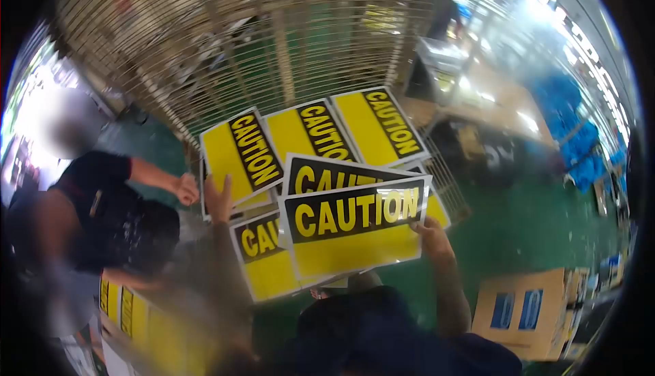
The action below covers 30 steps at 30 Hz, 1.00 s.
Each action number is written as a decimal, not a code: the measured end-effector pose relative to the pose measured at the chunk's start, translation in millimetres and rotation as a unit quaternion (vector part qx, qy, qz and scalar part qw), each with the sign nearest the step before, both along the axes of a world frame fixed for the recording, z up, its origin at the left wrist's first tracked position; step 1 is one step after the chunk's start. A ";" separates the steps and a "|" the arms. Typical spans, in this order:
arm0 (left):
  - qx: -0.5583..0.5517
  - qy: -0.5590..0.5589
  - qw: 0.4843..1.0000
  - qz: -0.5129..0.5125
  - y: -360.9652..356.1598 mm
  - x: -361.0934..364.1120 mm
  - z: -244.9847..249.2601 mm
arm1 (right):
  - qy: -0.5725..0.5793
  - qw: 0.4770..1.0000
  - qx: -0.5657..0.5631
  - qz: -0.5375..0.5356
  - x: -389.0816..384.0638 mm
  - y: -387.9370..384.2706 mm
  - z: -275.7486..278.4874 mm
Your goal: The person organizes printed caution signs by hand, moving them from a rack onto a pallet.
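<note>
While caution signs [355,248] overlap, a co-worker [112,205] stands at left.

Seeing just the top of a matching black-and-yellow sign [327,171] behind the glossy, rectangular front CAUTION sign [355,233]! Can't read the blue rectangular labels [529,310] on the brown cardboard box [512,338], lower right; getting only blur for a co-worker's head [70,122], upper left.

My top [358,332]: dark navy, plain where I see it
My left hand [219,202]: bare, ungloved
My right hand [435,241]: bare too
My forearms [450,299]: blurred, covering unclear
</note>
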<state>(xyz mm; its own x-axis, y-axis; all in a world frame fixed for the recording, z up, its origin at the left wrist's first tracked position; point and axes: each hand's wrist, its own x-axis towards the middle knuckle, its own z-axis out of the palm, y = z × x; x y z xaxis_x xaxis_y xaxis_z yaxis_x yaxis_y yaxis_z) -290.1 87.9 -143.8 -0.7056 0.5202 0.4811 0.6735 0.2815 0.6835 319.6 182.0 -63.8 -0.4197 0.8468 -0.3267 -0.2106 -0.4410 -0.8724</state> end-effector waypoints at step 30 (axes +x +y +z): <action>0.209 -0.505 0.821 -0.164 -82.1 -39.1 33.1 | -0.528 0.657 0.506 -0.187 -31.5 249.2 -10.3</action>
<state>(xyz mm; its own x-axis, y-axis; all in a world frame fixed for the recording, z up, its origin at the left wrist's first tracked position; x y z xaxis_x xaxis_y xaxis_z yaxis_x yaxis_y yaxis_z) -329.2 5.8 -110.7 -0.7090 0.7009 -0.0778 -0.3028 -0.2030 0.9312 288.1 431.1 -74.1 -0.1129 0.8343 0.5397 0.8178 0.3865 -0.4264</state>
